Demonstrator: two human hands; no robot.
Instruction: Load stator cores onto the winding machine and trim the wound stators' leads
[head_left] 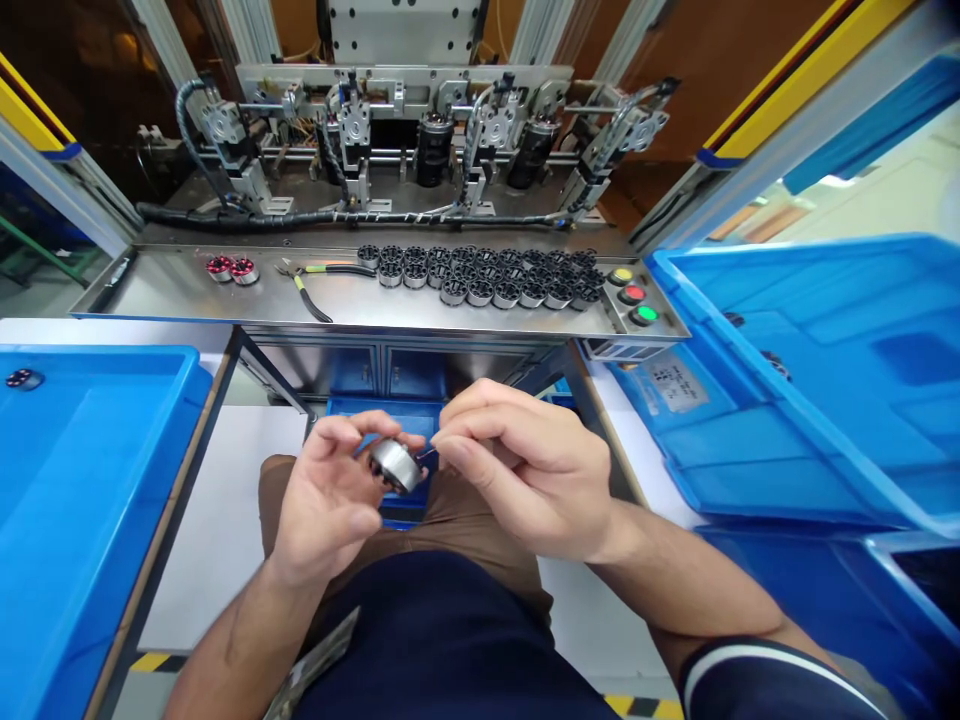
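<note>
I see a round silver-and-black metal motor part [397, 467] above the lap, gripped by the left hand [324, 500]; the right hand [529, 465] pinches a thin wire [427, 453] beside it; beyond, yellow-and-black-handled pliers [305, 292] lie on a steel tray [165, 288]

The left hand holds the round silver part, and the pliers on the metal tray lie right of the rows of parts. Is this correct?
Not quite: in the head view, the pliers on the metal tray lie left of the rows of parts. The left hand does hold the round silver part.
</note>
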